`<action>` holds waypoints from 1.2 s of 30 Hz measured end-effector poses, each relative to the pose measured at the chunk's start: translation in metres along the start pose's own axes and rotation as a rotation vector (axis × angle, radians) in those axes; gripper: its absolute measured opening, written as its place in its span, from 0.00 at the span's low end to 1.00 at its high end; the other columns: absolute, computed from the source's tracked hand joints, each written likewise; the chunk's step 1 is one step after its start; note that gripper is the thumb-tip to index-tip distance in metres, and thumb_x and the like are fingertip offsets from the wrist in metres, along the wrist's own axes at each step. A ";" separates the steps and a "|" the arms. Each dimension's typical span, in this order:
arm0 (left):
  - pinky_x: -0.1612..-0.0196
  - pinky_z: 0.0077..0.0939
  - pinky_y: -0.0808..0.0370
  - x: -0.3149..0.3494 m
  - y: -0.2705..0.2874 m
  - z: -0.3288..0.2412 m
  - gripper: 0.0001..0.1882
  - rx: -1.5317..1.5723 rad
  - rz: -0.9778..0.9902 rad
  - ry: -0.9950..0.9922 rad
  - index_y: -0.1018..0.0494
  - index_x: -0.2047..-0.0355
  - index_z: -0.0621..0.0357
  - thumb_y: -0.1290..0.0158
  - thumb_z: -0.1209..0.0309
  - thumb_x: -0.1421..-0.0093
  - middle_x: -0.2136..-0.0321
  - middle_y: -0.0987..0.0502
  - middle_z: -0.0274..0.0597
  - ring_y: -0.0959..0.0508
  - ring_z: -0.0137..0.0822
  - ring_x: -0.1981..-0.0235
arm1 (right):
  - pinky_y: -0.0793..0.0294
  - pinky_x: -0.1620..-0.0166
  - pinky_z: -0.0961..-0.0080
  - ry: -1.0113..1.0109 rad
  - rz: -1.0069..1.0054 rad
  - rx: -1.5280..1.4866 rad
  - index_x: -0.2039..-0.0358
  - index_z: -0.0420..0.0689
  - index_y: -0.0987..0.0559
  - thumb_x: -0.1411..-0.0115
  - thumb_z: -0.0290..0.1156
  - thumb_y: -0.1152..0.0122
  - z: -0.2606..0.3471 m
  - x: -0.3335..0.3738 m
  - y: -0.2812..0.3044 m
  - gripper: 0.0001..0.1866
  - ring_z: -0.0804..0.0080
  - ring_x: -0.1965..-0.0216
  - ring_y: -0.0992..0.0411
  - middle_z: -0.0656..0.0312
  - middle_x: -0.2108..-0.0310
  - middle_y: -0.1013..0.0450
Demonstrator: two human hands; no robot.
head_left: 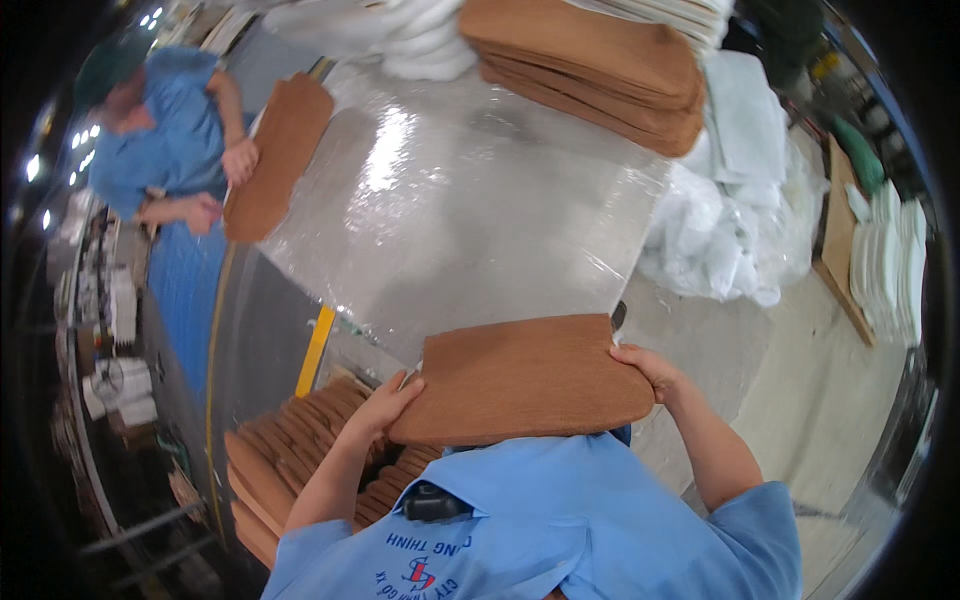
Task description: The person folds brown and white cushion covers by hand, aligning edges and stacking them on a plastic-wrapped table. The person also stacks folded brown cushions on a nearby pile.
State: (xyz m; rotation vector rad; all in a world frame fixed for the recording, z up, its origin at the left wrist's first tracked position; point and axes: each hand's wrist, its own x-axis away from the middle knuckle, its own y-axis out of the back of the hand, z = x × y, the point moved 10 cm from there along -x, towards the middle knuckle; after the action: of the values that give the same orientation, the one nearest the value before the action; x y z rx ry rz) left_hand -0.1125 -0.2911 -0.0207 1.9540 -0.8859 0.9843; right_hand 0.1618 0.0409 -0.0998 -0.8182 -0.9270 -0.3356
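Table (470, 230) in front of me, sheeted in clear plastic. Co-worker (185, 130) in blue at its left side. Brown cushion stack (590, 70) on its far end; packed cushion rows (300, 430) off its near left corner. Single brown cushion (275, 165) at its left edge, co-worker's hands against it. My brown fabric cushion (520, 380) at its near edge, my left hand (388, 405) and right hand (648, 370) partly closed, gripping opposite ends.

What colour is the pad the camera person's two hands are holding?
The pad is brown; it shows best in the head view.
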 end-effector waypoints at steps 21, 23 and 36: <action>0.38 0.39 0.28 0.056 -0.007 -0.179 0.25 1.177 -0.041 -0.823 0.32 0.38 0.62 0.44 0.68 0.33 0.45 0.22 0.45 0.23 0.38 0.43 | 0.30 0.39 0.68 1.037 -0.281 0.139 0.31 0.42 0.38 0.24 0.42 0.52 0.090 0.001 -0.025 0.27 0.69 0.42 0.31 0.58 0.38 0.32; 0.39 0.39 0.28 0.088 -0.025 -0.220 0.26 1.020 -0.108 -0.999 0.32 0.38 0.62 0.41 0.73 0.36 0.46 0.22 0.44 0.23 0.39 0.43 | 0.25 0.46 0.69 0.997 -0.189 -0.024 0.33 0.42 0.37 0.25 0.49 0.53 0.073 -0.018 -0.026 0.29 0.70 0.46 0.28 0.59 0.43 0.29; 0.49 0.36 0.22 0.156 -0.063 -0.254 0.34 -0.667 0.021 -0.970 0.29 0.43 0.62 0.29 0.68 0.48 0.53 0.18 0.50 0.17 0.40 0.53 | 0.27 0.55 0.76 0.894 -0.076 -0.403 0.50 0.41 0.20 0.26 0.61 0.58 0.062 0.074 -0.025 0.34 0.78 0.60 0.27 0.67 0.63 0.23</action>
State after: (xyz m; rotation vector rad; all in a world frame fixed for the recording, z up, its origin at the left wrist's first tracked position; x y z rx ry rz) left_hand -0.0711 -0.0824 0.1978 1.7490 -1.5004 -0.3422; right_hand 0.1545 0.0762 -0.0073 -0.8724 -0.0442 -0.8851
